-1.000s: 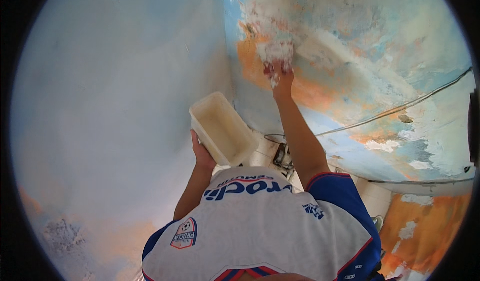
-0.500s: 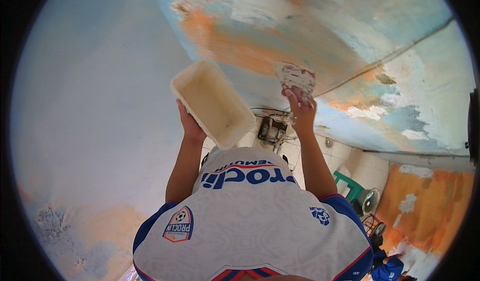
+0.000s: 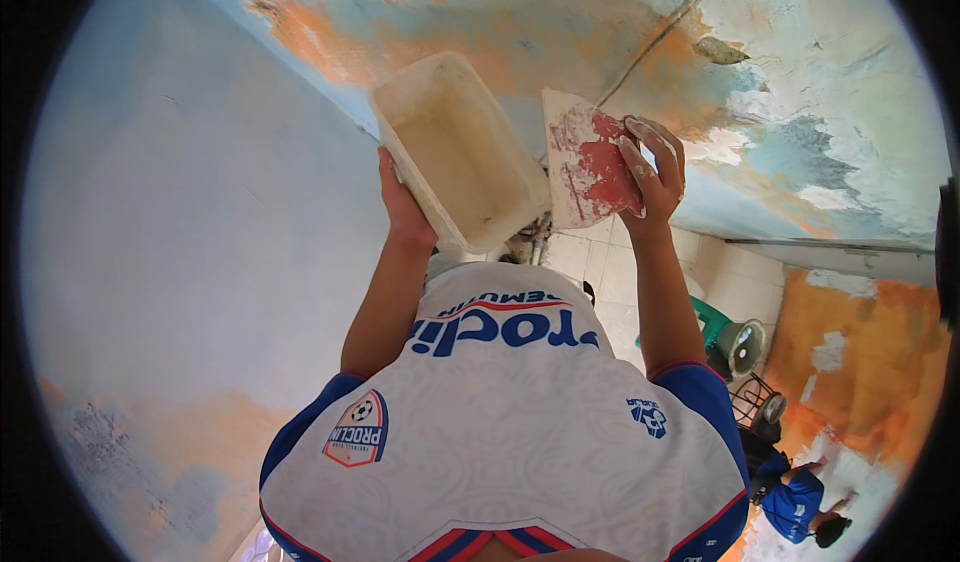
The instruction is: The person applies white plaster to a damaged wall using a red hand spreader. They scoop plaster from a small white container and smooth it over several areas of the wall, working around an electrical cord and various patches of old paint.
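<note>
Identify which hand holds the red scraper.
The right hand: it grips the red scraper, which is smeared with white. The left hand instead holds the off-white tub by its side.

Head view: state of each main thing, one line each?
Tub: uncovered, pale residue inside
Scraper: smeared with white, red showing through
Left hand: holding the tub's side
Right hand: gripping the scraper
Wall at right: paint patchy
Cable: strung along that wall
Orange wall: patched white

One tub [image 3: 460,152], one scraper [image 3: 595,162] — two forearms [image 3: 382,307] (a pair), one co-worker [image 3: 795,502]
</note>
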`<state>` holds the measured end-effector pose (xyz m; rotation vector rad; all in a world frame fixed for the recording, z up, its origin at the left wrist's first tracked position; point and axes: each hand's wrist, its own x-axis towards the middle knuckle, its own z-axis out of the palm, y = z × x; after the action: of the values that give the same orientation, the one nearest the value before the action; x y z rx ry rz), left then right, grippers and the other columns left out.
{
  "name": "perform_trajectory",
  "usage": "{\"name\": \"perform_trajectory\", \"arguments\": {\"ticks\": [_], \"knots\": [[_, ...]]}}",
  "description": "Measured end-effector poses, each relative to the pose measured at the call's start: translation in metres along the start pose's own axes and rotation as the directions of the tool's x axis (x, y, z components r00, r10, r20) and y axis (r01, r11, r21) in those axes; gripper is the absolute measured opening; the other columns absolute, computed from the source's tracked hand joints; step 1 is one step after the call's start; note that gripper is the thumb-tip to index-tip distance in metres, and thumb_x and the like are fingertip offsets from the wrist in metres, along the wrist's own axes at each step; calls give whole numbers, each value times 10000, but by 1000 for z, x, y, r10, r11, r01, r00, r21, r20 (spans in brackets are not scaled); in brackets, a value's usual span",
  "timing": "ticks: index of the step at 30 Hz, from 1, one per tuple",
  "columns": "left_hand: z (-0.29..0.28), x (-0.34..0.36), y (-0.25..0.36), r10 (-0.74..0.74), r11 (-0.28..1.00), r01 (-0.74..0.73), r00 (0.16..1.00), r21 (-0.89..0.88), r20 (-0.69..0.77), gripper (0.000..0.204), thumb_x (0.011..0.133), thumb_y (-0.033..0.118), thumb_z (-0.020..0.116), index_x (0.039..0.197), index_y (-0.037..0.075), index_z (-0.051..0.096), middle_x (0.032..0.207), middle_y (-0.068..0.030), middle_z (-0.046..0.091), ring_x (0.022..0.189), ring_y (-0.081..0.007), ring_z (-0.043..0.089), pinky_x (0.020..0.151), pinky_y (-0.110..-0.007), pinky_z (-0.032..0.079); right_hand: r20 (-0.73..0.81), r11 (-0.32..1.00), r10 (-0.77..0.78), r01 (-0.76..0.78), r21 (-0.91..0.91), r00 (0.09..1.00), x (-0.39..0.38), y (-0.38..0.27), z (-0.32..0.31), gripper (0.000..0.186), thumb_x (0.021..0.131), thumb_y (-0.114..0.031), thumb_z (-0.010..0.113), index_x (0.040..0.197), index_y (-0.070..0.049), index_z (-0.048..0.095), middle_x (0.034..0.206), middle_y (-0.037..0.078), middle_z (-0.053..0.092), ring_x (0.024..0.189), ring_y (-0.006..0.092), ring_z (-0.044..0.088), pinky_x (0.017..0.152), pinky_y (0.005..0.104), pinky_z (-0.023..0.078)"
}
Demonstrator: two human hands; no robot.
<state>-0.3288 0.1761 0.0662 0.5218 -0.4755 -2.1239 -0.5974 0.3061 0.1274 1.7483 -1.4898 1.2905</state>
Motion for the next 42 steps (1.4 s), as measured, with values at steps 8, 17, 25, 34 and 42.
{"name": "perform_trajectory", "arguments": {"ticks": [8, 17, 25, 34, 42], "knots": [[-1, -11, -27, 25, 999, -25, 1000, -42, -1, 752, 1026, 658, 248, 1527, 113, 379, 1462, -121, 512, 1307, -283, 533, 1079, -435, 469, 293, 329, 619, -579, 746, 729, -24, -1, -42, 259, 988, -108, 615, 1225, -6, 600, 1131, 145, 679, 1047, 285, 665, 850, 396, 557], [26, -21, -31, 16, 999, -16, 1000, 52, -7, 780, 1019, 682, 230, 1530, 108, 358, 1463, -130, 505, 1313, -286, 533, 1058, -442, 495, 764, -357, 546, -730, 583, 343, -1, -15, -44, 222, 918, -82, 661, 1116, -4, 598, 970, 48, 628, 822, 134, 634, 646, 300, 512], [35, -24, -28, 36, 998, -38, 999, 41, 33, 840, 992, 730, 222, 1544, 106, 323, 1494, -142, 470, 1334, -301, 514, 1070, -454, 490, 812, -293, 505, -827, 480, 292, -6, -6, -43, 174, 908, -75, 666, 1052, 22, 652, 925, 41, 657, 762, 120, 610, 655, 278, 500], [24, -33, -38, 91, 995, -93, 993, 25, 68, 852, 983, 738, 238, 1542, 101, 332, 1506, -140, 463, 1342, -295, 508, 1073, -451, 486, 754, -261, 578, -804, 534, 312, 4, -6, -37, 218, 908, -55, 641, 1115, 11, 643, 906, 46, 676, 685, 114, 649, 528, 231, 489], [24, -37, -44, 150, 988, -151, 988, 30, 30, 853, 980, 742, 259, 1536, 101, 346, 1501, -130, 472, 1338, -278, 506, 1084, -437, 470, 641, -335, 697, -644, 687, 321, 14, 9, -48, 201, 908, -86, 665, 1096, -17, 645, 981, 71, 684, 724, 165, 684, 592, 275, 560]]}}
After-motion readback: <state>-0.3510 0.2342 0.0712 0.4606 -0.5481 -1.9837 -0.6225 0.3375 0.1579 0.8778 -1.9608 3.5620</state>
